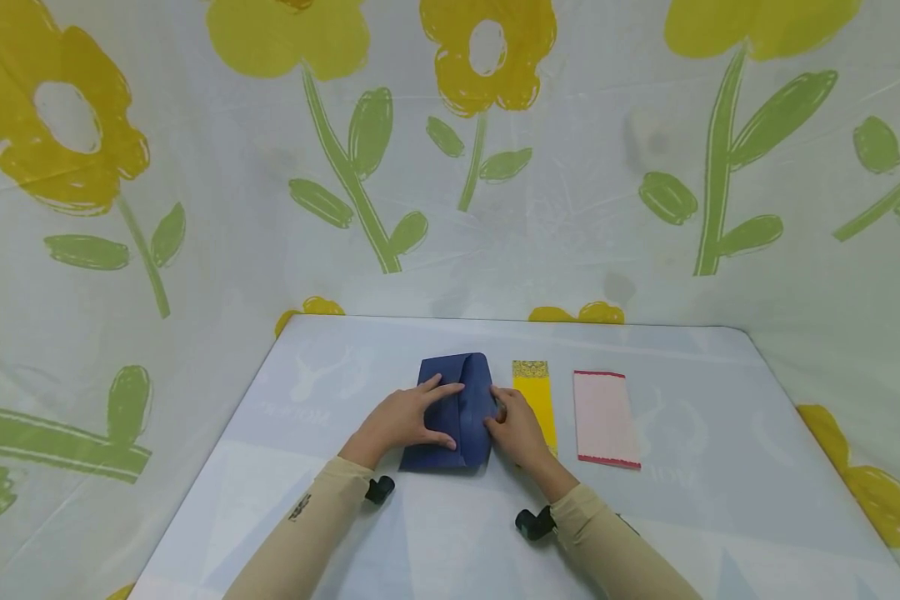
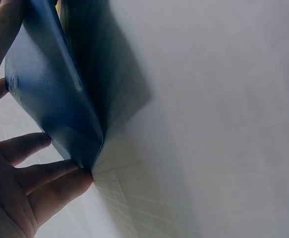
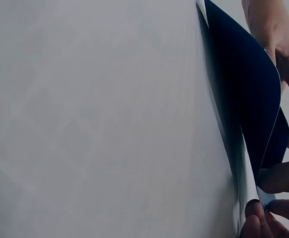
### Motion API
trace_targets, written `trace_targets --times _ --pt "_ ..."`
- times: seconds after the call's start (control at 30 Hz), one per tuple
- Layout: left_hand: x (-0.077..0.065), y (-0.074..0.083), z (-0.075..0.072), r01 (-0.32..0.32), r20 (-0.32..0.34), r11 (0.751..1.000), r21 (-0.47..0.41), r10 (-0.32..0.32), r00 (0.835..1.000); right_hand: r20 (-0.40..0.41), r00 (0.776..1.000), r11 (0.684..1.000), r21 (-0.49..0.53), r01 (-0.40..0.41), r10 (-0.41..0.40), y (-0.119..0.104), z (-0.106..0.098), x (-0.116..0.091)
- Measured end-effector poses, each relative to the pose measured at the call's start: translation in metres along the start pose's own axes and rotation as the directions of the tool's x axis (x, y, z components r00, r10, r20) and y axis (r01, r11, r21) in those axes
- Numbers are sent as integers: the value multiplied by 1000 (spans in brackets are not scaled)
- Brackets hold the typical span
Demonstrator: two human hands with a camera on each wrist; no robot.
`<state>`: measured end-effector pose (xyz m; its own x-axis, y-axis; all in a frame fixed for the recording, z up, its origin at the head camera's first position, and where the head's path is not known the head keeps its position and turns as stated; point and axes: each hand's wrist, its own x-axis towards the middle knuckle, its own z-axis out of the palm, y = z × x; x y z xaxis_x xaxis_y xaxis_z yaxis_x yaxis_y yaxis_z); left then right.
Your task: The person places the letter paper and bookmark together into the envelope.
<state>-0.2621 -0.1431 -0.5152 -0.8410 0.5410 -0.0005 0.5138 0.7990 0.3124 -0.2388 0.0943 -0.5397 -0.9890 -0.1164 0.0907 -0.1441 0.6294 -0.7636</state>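
A dark blue envelope (image 1: 438, 454) lies on the table in front of me, its flap (image 1: 477, 417) folded along the right side. My left hand (image 1: 405, 417) rests on the envelope with fingers and thumb spread. The left wrist view shows fingers (image 2: 60, 181) touching the edge of the envelope (image 2: 60, 94). At the flap side, my right hand (image 1: 521, 429) pinches the edge between thumb and fingers. In the right wrist view, a pale strip shows by the right fingertips (image 3: 253, 208), below the dark envelope (image 3: 243, 79).
Just right of the right hand lies a yellow paper packet (image 1: 534, 400), partly covered by that hand. A pale pink packet (image 1: 606, 421) with red ends lies further right. The white table (image 1: 690, 517) backs onto a flowered cloth (image 1: 570, 233).
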Motion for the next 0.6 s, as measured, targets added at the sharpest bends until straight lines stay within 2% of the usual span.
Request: trace_targets --times 0.6 --pt "0 4 1 17 8 1000 25 -17 1000 -30 998 999 12 -53 54 -4 -7 -5"
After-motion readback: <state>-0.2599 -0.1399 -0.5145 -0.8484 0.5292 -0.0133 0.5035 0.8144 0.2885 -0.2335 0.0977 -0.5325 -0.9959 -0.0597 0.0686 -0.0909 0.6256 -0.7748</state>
